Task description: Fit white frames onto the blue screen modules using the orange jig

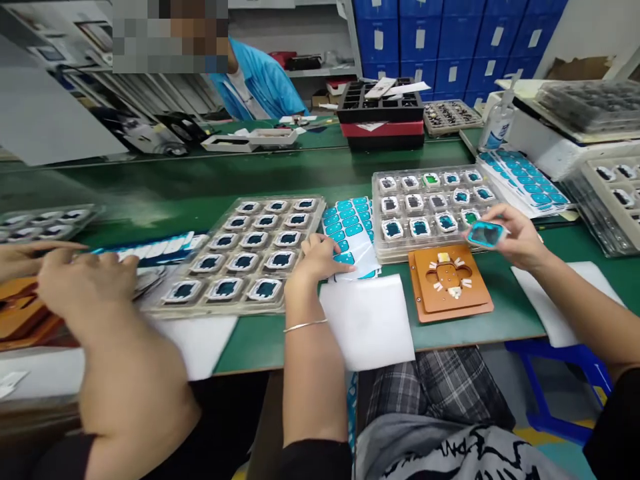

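Observation:
My right hand [520,237] is closed around the edge of a small rounded part with a dark face and a bright blue rim [486,233]. It is held above the right end of a clear tray. My left hand [317,257] rests at a sheet of blue stickers [353,230], thumb and fingers at its near edge, seeming to pinch it. A white backing area shows beside the thumb. Between my hands, an orange-brown fixture [450,283] with a shaped recess and white pads lies on the table. A white foam sheet [370,323] lies beside it.
Clear trays of white-rimmed parts stand left [255,240] and right [435,200] of the stickers. More blue sheets [525,180] lie at right, near a pump bottle [497,123]. A co-worker's arm [120,347] reaches over the table at left. Another person in blue [265,80] sits opposite.

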